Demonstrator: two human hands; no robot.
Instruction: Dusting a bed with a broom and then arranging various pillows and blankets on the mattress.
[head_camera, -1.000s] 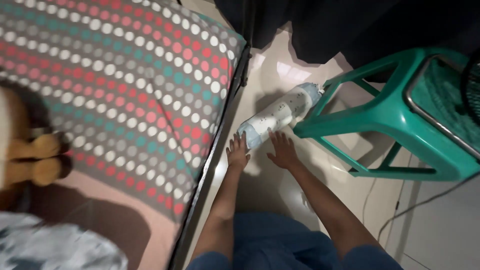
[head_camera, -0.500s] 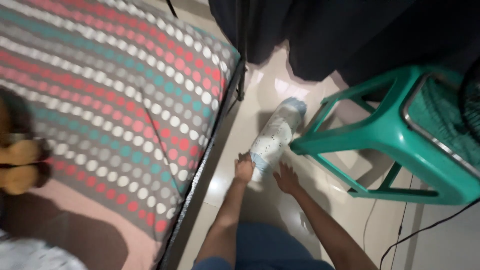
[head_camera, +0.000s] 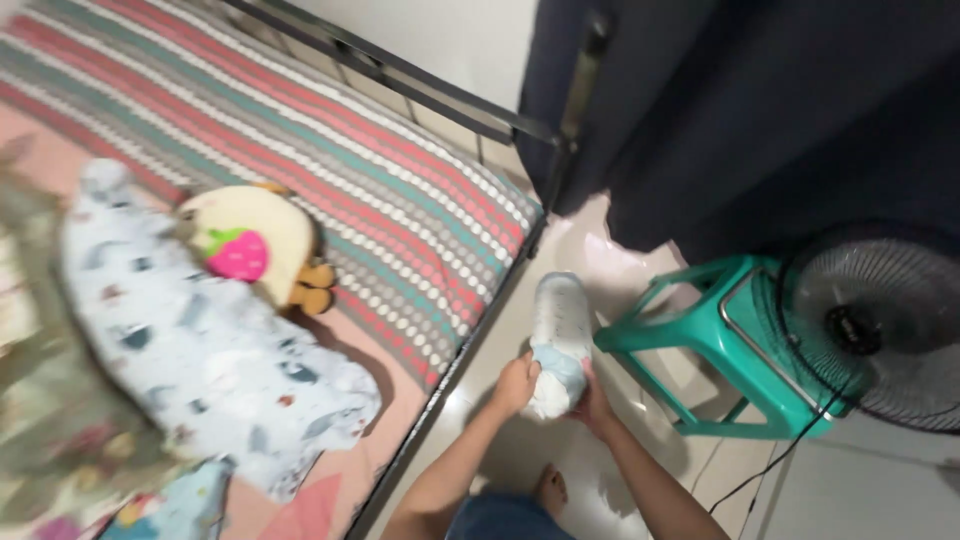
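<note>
On floor between bed (head_camera: 440, 250) and green stool (head_camera: 720, 340), bolster pillow (head_camera: 560, 330) stands tilted; left hand (head_camera: 517, 384) and right hand (head_camera: 595, 405) grip its gathered end. Probably soft, light, squashy; grab ends.

both hands, left hand (head_camera: 517, 384) and right hand (head_camera: 596, 402), grip bolster pillow (head_camera: 560, 330) end; between bed (head_camera: 420, 215) and green stool (head_camera: 720, 335).
</note>
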